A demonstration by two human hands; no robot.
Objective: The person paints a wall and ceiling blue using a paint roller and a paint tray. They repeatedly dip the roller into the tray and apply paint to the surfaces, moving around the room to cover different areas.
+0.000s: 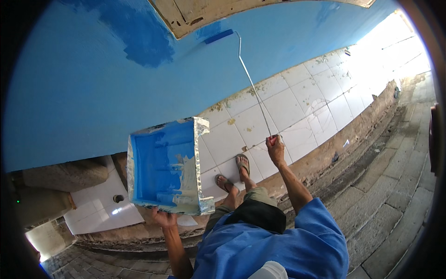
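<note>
My right hand (pixel 275 150) is closed around the red handle of a long-framed paint roller (pixel 256 90). Its blue roller sleeve (pixel 218 36) rests against the light blue wall (pixel 87 97), just below the edge of a cream wooden frame or shutter (pixel 198 10). Darker blue paint (pixel 143 42) covers a patch of wall left of that frame. My left hand (pixel 164 218) holds a paint-crusted tray (pixel 205 167) by its near side; the fingers are partly hidden under it. Blue paint coats the inside of the tray, with whitish paint toward its right part.
White floor tiles (pixel 285 108), spotted with debris, run along the foot of the wall. A rough edge (pixel 313 167) drops to stone paving (pixel 379 195) behind me. At the lower left, a dark round object (pixel 118 198) lies on more tiles near a doorway. Bright light washes out the far right.
</note>
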